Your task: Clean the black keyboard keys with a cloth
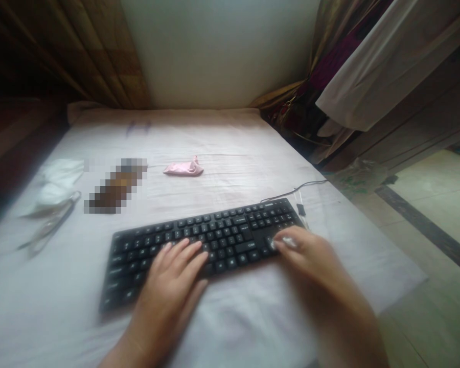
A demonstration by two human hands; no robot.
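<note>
The black keyboard (pixel 230 238) lies on a pale sheet (pixel 233 322), right under both hands, with its right end turned a bit to the far side. The left hand (pixel 172 286) lies flat on the keys left of the middle, with its fingers a little apart. The right hand (pixel 310 255) is at the near right corner, over the number keys, and its thumb and finger pinch a small white wad (pixel 290 242). The picture is too blurry to tell if that hand touches the keys. A thin black wire (pixel 308 183) runs from the far side of the keyboard to the right edge of the sheet. A small black bit with white loops (pixel 300 209) sits just beside the keyboard's right end. Far past the keys lies a pink pouch (pixel 183 168), well apart from both hands. A crumpled white thing (pixel 61 179) is at the far left. Plain sheet spreads between the keyboard and the pouch. On the right, the sheet's edge slants nearer, with the floor (pixel 410 220) below it.
</note>
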